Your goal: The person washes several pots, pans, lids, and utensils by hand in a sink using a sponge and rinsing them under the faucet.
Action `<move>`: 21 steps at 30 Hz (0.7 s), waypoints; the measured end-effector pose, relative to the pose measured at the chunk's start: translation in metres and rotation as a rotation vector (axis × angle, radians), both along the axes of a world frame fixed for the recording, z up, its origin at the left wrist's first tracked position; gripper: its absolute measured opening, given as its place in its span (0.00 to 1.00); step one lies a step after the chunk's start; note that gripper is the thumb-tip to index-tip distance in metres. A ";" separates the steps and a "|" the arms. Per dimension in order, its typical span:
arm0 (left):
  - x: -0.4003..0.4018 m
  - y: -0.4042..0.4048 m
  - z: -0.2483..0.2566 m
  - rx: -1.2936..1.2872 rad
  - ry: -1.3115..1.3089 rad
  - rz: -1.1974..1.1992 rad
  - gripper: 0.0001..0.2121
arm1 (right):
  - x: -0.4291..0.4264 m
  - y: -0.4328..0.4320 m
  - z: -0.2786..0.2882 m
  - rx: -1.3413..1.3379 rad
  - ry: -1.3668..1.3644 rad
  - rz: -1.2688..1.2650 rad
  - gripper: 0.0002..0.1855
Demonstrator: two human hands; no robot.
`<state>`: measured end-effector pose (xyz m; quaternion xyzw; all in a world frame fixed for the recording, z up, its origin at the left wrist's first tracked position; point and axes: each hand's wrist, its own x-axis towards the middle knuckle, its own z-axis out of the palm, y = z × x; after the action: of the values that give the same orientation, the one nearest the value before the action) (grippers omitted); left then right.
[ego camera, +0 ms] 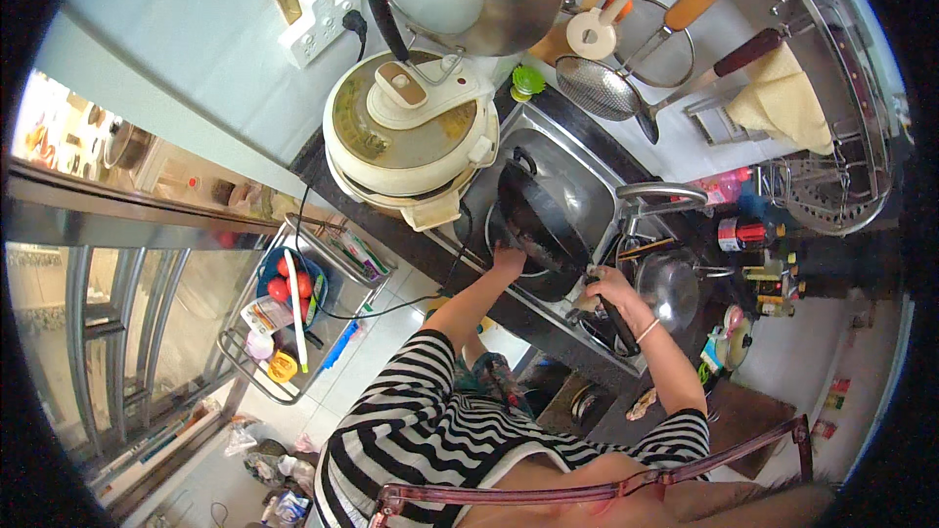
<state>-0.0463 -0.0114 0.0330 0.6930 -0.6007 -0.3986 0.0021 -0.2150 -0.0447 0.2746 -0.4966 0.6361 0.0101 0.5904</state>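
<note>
A black wok (539, 220) is held tilted in the stainless steel sink (587, 161), its long black handle (620, 326) pointing down to the right. My right hand (612, 290) is closed around that handle near the wok's rim. At the wok's lower left edge is my left hand (510, 260), reaching down into the sink; its fingers are hidden, so what they hold cannot be seen. Under the wok, part of a round basin or pan rim (490, 235) shows. The faucet (660, 194) stands at the sink's right side.
A white electric cooker (411, 132) stands left of the sink, its black cord (345, 317) looping beside my left arm. Ladles and a skimmer (598, 88) hang above. Right of the sink are a metal bowl (666, 290) and bottles (748, 235). A cart (334, 345) with red fruit stands left.
</note>
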 end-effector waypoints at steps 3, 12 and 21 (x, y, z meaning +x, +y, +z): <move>-0.026 -0.002 -0.022 -0.214 -0.112 -0.082 0.18 | -0.025 -0.006 0.000 0.100 -0.030 0.033 0.16; -0.031 -0.015 -0.020 -0.188 -0.107 -0.467 0.09 | -0.061 -0.004 0.015 0.363 -0.331 -0.206 0.22; -0.009 -0.017 0.003 -0.306 -0.043 -0.433 0.07 | -0.069 0.014 0.064 0.211 -0.108 -0.164 0.23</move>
<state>-0.0548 -0.0284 0.0356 0.5482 -0.7883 -0.2792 0.0087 -0.2836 -0.0306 0.3391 -0.3779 0.6372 0.0019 0.6717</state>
